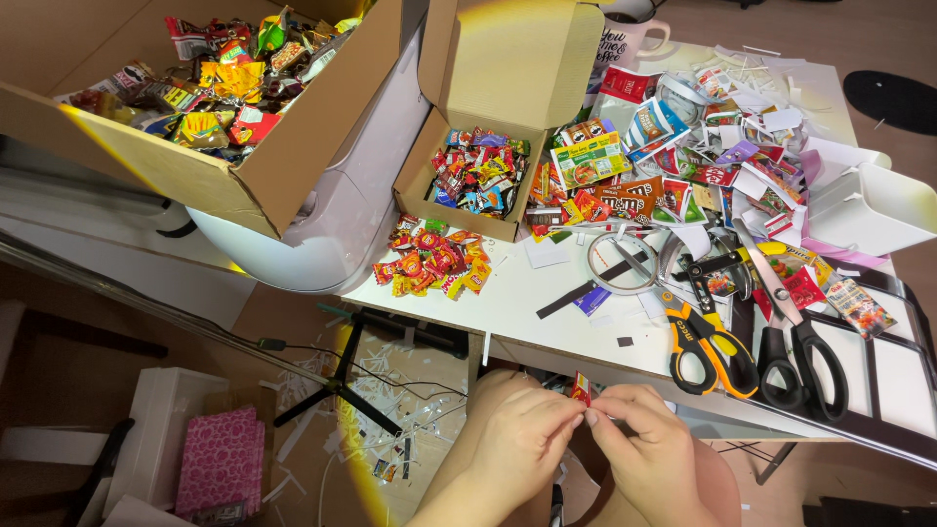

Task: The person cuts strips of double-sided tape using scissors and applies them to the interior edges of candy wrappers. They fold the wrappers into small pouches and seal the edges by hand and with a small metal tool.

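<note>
Pinching: left hand (522,434) and right hand (649,444) are closing fingertips on one packet
Packet (582,387): tiny, red, glossy, standing upright between thumbs

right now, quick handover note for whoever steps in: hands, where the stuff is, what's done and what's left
Left hand and right hand meet below the table edge, both pinching one small red packet.
A heap of similar red and yellow packets lies on the table; more fill the small open box and the big carton.
Yellow-handled scissors and black-handled scissors lie unused at right.
Done: the sorted-looking heaps. Left: the loose wrappers at the back right, seemingly.
</note>
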